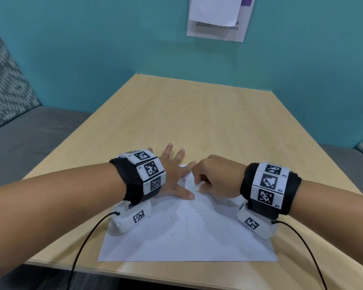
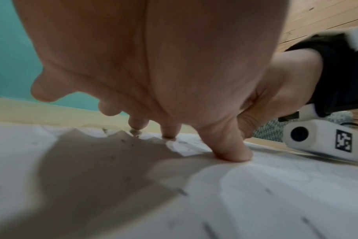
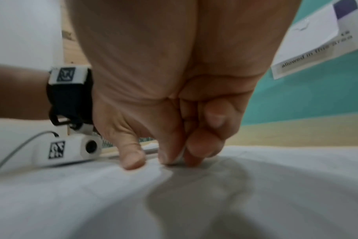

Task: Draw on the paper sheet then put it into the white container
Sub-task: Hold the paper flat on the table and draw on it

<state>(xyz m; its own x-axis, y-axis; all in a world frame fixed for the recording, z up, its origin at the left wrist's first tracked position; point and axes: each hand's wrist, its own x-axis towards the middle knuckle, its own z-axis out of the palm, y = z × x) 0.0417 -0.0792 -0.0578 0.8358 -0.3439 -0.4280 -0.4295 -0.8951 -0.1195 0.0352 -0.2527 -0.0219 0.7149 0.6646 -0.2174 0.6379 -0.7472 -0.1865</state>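
Teal walls closed in a pale wooden worktop (image 1: 197, 114), with a printed notice (image 1: 217, 28) pinned above its far edge and grey bench seating (image 1: 29, 130) on either side. Near the front edge lay the paper sheet (image 1: 187, 243), faint pencil lines already on it, its near edge running just inside the worktop's lip. The left hand (image 1: 172, 174) lay flat with fingers spread, thumb and fingertips pressing the sheet's upper left part; from the left wrist view the thumb (image 2: 233, 150) plainly dimpled the paper. The right hand (image 1: 216, 178) had its grip narrow, thumb and curled fingers pinched round a small white object (image 1: 197, 186), likely an eraser or a short drawing stub, though which could not be told; its tip met the paper just beside the left thumb. The step in hand looked like working on the drawing, either marking or rubbing out. To do it well, the left hand would want to keep firm, even pressure close to the working point so the thin sheet did not ruckle or slide, while the right made short strokes away from the anchoring thumb. Both wrist cameras sat on the paper's side margins, so broad sweeps risked dragging it. Ample bare worktop lay beyond the hands toward the wall. No white container showed in any view, so where the sheet must go could not be judged.
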